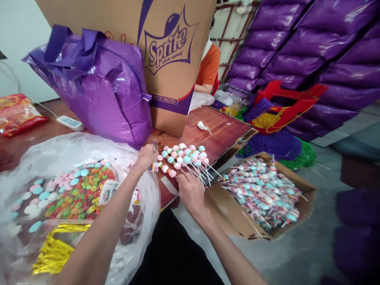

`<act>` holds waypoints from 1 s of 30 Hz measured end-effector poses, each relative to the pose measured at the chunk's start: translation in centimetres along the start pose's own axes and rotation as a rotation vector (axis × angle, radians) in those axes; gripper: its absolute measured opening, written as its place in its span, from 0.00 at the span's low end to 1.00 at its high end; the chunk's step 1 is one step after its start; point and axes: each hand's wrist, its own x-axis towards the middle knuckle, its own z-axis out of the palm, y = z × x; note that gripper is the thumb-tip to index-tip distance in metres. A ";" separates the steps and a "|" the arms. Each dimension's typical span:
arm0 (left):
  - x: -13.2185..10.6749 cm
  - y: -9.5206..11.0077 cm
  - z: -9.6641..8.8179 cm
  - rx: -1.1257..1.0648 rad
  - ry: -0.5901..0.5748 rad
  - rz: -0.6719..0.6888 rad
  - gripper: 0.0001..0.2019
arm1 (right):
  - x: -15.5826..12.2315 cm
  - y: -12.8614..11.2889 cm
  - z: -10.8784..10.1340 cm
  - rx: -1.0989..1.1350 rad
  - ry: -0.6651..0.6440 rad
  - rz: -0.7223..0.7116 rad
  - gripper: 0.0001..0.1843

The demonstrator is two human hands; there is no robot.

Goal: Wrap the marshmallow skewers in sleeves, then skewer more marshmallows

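Observation:
On the brown table (219,122), a candy skewer (168,171) of pastel sweets and coloured rings lies between my hands. The closed fingers of my right hand (191,194) pinch its stick end. My left hand (146,156) is closed on a small clear plastic wrapper (154,145), whose printed part (153,167) shows below the fingers near the skewer's tip. Just beyond, several more candy skewers (187,155) lie in a pile, white sticks pointing toward the table edge. Whether the skewer's tip sits inside the wrapper is too small to tell.
Left, a clear plastic sheet (74,138) bears loose pastel candies (44,195), ring candies (86,190) and gold twist ties (53,251). Behind stand a purple bag (109,91) and a Sprite carton (169,114). A box (231,209) of wrapped skewers stands right; a person in orange (209,65) sits beyond.

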 end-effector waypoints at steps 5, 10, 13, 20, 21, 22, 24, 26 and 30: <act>0.7 -1.2 2.2 0.018 -0.064 0.047 0.06 | -0.1 -0.4 -0.7 0.148 0.045 0.082 0.15; 0.7 -2.6 2.7 -0.070 -0.070 0.097 0.08 | 0.2 -0.6 -0.5 0.208 0.051 0.129 0.16; 0.6 -3.4 2.9 -0.147 -0.072 0.116 0.09 | 0.4 -0.6 -0.4 0.226 0.034 0.139 0.16; 0.2 -4.7 2.9 -0.295 -0.114 0.153 0.11 | 0.4 -0.6 -0.8 0.276 0.016 0.130 0.17; 0.1 -4.8 2.9 -0.306 -0.121 0.156 0.11 | 0.4 -0.7 -0.8 0.276 0.016 0.123 0.17; 0.1 -4.9 2.9 -0.314 -0.127 0.160 0.11 | 0.4 -0.7 -0.7 0.273 0.013 0.116 0.17; 0.0 -5.1 2.9 -0.324 -0.136 0.170 0.11 | 0.4 -0.7 -0.6 0.260 0.000 0.109 0.17; -0.1 -5.2 2.9 -0.325 -0.142 0.183 0.11 | 0.4 -0.7 -0.5 0.249 -0.026 0.100 0.17; -0.7 -5.2 2.9 -0.285 -0.134 0.208 0.11 | 0.7 -0.8 -0.3 0.251 -0.069 0.082 0.17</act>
